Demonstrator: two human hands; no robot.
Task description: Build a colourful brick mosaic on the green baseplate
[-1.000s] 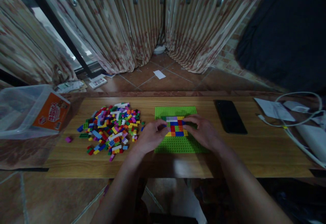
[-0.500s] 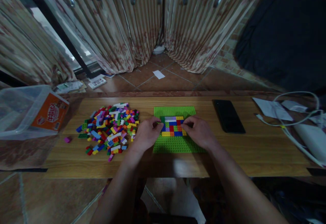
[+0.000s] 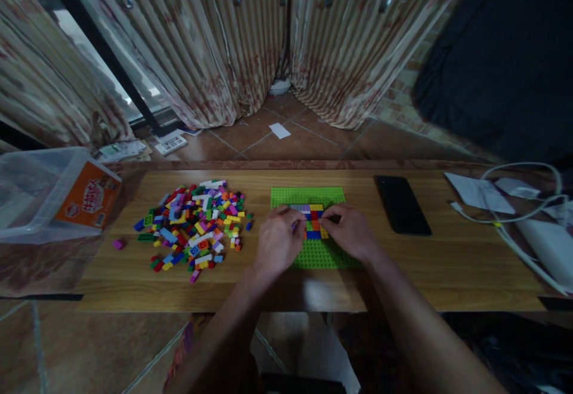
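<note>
A green studded baseplate lies on the wooden table, carrying a flat block of toy bricks in red, blue, yellow, orange and lilac. My left hand lies over the left part of this block and hides it. Its thumb and fingertips are pinched together above the bricks; whatever they hold is too small to name. At the block's right edge is my right hand, thumb and forefinger closed together against the bricks. What it grips, if anything, is hidden by the fingers.
Left of the baseplate spreads a pile of loose toy bricks. Further left stands a clear plastic box with an orange label. A black phone lies right of the baseplate, and a white cable loops at the far right.
My left hand has moved right, from the block's left edge to over its middle, and covers more bricks. Small blue bricks beside the pile have come into view. My right hand stays nearly put.
</note>
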